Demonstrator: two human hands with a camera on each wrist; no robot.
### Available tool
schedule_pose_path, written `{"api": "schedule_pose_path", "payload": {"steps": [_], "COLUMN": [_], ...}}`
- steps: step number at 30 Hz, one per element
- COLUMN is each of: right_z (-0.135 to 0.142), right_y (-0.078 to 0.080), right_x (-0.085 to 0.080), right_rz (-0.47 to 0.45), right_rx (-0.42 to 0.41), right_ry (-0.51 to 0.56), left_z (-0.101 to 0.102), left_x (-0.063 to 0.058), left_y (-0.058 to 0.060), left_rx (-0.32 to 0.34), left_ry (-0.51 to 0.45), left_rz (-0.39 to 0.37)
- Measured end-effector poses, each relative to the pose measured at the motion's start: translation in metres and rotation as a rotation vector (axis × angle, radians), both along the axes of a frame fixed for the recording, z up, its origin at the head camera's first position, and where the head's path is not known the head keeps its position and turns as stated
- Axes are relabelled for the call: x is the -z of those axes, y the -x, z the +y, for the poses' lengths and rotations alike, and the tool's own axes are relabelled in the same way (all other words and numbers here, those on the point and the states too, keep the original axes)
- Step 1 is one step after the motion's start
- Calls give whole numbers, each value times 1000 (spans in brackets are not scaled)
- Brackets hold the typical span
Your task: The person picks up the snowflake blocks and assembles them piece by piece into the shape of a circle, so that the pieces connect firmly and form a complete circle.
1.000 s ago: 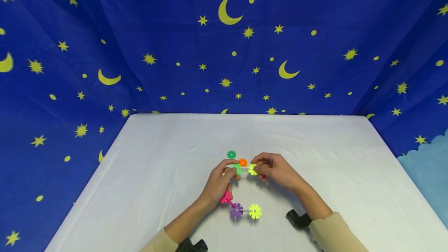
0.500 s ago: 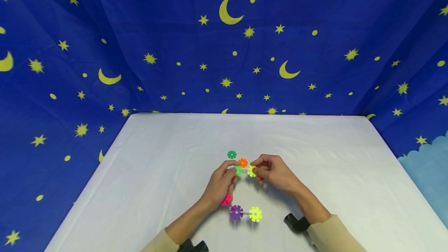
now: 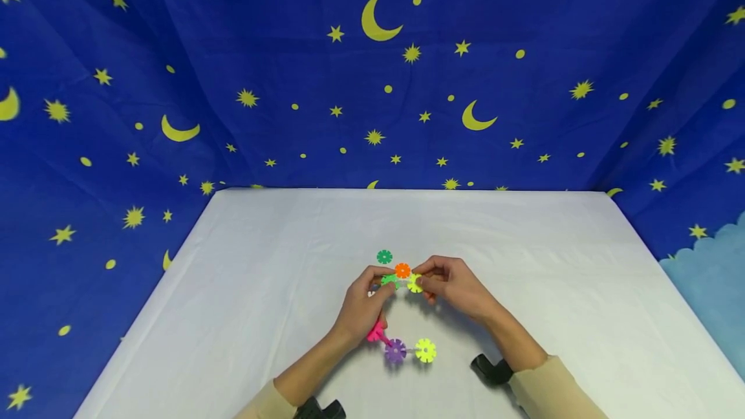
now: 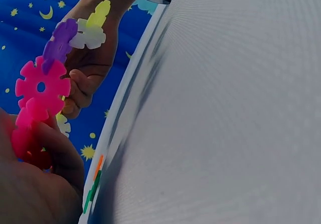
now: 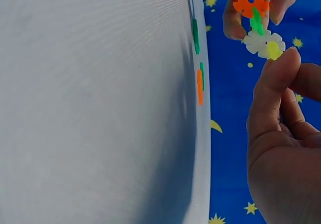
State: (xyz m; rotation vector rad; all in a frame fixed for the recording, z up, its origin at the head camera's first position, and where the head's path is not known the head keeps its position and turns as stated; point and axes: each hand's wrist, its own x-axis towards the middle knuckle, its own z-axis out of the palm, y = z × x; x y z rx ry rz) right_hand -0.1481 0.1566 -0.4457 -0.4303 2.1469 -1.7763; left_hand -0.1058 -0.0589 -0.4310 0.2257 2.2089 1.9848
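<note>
Both hands hold one chain of notched interlocking building discs above the white table. My left hand [image 3: 362, 306] pinches the light green disc [image 3: 388, 282] between thumb and fingers. My right hand [image 3: 456, 284] pinches the yellow disc [image 3: 414, 283] between thumb and index finger. A whitish disc [image 5: 261, 43] links green and yellow, and an orange disc [image 5: 251, 1] joins the green in the right wrist view. Pink discs [image 4: 42, 87], a purple disc [image 3: 395, 350] and another yellow disc [image 3: 425, 350] hang below my left hand. Its palm and fingers hide part of the chain.
A dark green disc [image 3: 384, 256] and a loose orange disc [image 3: 402, 270] lie on the white tabletop [image 3: 279, 244] just beyond the hands. Blue star-and-moon cloth [image 3: 372, 83] rises behind the table and at both sides.
Both hands and the upper discs have shifted slightly left. The hanging purple and yellow end dipped, then rose again. Both hands keep their grip.
</note>
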Motion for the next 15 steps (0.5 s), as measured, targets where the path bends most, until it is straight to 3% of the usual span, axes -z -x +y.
{"api": "schedule_pose_path", "payload": {"steps": [8,15], "right_z": [0,-3], "right_y": [0,3], "right_x": [3,4], "right_rz": [-14,-23], "right_rx": [-36,-62], "right_ry": [-10,1], "left_z": [-1,-3], "left_x": [4,5], "left_y": [0,1], "left_rx": [55,75], "left_ry": [41,-27], "left_rz": [10,-1]}}
